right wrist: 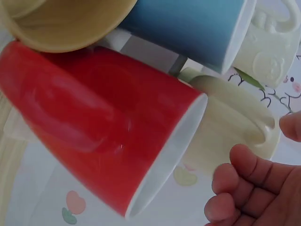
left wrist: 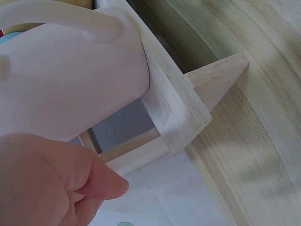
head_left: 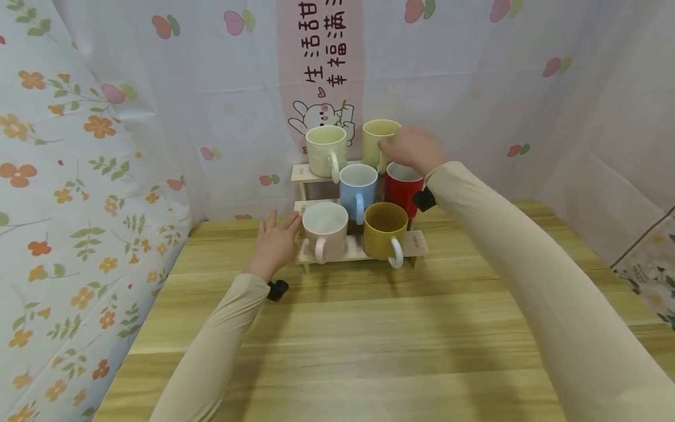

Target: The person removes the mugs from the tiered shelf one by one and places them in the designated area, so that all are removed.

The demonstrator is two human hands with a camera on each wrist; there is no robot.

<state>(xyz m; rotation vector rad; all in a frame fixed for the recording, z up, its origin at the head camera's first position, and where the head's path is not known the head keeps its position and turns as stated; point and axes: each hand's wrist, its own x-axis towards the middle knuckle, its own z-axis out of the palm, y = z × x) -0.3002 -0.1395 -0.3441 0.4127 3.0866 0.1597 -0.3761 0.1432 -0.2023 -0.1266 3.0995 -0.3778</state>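
Note:
Six mugs stand on a stepped wooden rack (head_left: 416, 241). At the top right, my right hand (head_left: 413, 149) is beside a pale yellow mug (head_left: 372, 140). The right wrist view shows its fingers bent and thumb apart near that mug's handle (right wrist: 257, 134), with a gap between them. My left hand (head_left: 276, 243) lies at the rack's left end, fingers spread, next to the pink mug (head_left: 333, 243). In the left wrist view its thumb (left wrist: 110, 181) is close to the rack's side piece.
A pale cream mug (head_left: 321, 155) shares the top step. Blue (head_left: 349, 193) and red (head_left: 398, 190) mugs occupy the middle step; a mustard mug (head_left: 379, 237) with a white handle stands at the front right. Patterned curtain (head_left: 221, 105) hangs close behind the wooden table (head_left: 369, 351).

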